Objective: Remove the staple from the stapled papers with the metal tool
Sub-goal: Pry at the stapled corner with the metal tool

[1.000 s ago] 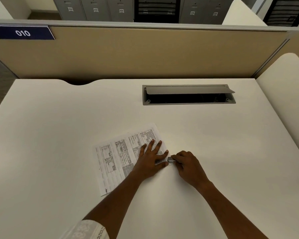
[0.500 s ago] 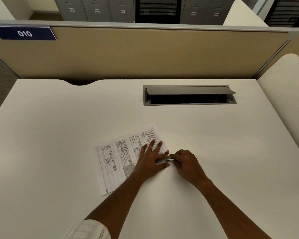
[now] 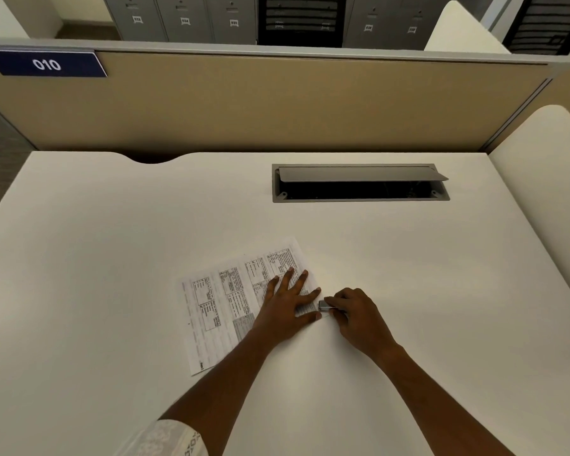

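White cubicle desk [image 3: 112, 241], stapled papers [image 3: 218, 301] pinned flat under the spread left hand [image 3: 287, 307]. Right hand [image 3: 356, 315] pinches the metal tool [image 3: 323, 305], tip aimed at 9 o'clock into the sheet's corner. The staple is probably there, too tiny to see.

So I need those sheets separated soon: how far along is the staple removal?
Set up: the papers lie flat on the desk, pinned by the left hand, fingers spread. In hand: the right hand grips the metal tool, its tip at the papers' right edge by the left thumb. Left: the staple is too small to see; pulling it probably remains.
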`<move>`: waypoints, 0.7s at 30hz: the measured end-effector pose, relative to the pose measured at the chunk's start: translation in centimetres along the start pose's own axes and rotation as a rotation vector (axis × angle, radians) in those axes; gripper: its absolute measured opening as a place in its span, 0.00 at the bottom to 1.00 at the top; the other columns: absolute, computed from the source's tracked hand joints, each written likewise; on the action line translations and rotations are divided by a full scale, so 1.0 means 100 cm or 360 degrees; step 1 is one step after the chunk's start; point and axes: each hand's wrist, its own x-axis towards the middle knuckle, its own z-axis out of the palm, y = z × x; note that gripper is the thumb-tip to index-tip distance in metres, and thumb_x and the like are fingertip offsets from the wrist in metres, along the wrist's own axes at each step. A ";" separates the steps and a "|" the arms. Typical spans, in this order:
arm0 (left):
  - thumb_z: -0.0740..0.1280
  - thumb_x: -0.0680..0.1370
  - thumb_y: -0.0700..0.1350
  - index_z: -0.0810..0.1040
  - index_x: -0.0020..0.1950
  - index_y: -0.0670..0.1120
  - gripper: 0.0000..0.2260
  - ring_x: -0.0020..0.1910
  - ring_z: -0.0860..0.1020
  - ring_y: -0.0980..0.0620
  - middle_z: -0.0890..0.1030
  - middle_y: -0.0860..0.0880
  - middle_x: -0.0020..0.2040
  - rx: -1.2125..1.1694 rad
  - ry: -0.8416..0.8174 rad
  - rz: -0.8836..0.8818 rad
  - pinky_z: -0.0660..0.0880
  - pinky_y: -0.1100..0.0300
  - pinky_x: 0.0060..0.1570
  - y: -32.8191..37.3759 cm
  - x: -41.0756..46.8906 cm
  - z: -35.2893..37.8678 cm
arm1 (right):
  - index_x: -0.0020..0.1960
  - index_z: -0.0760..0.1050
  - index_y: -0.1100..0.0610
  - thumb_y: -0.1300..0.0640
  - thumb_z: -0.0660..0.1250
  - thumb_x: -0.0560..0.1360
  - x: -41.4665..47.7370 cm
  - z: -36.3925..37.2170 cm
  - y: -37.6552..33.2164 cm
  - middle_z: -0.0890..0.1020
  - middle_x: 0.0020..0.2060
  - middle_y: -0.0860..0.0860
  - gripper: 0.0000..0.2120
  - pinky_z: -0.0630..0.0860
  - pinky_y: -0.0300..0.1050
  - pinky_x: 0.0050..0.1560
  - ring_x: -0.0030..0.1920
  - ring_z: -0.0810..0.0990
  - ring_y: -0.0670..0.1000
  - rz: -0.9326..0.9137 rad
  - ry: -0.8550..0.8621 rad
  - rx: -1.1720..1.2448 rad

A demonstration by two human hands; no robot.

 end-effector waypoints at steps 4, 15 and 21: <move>0.59 0.81 0.66 0.67 0.78 0.62 0.25 0.84 0.43 0.46 0.52 0.52 0.85 0.0010 0.0028 -0.0002 0.40 0.43 0.80 0.001 -0.001 0.002 | 0.61 0.83 0.55 0.61 0.67 0.79 0.001 0.000 0.001 0.83 0.49 0.53 0.13 0.73 0.45 0.50 0.51 0.78 0.55 0.0020 0.0005 0.0019; 0.58 0.80 0.69 0.67 0.78 0.62 0.27 0.84 0.45 0.48 0.55 0.53 0.84 -0.0069 0.0088 -0.0048 0.40 0.43 0.81 0.001 0.001 0.006 | 0.60 0.84 0.52 0.59 0.70 0.78 0.009 0.003 -0.010 0.85 0.45 0.54 0.12 0.78 0.46 0.48 0.47 0.82 0.53 0.0101 0.0031 0.0263; 0.58 0.80 0.68 0.64 0.79 0.61 0.28 0.84 0.44 0.49 0.53 0.53 0.85 -0.0029 0.0049 -0.0054 0.39 0.45 0.80 0.003 0.000 0.003 | 0.61 0.83 0.53 0.59 0.67 0.79 0.000 -0.003 0.004 0.83 0.49 0.51 0.13 0.75 0.45 0.50 0.52 0.77 0.54 0.0070 0.0050 0.0002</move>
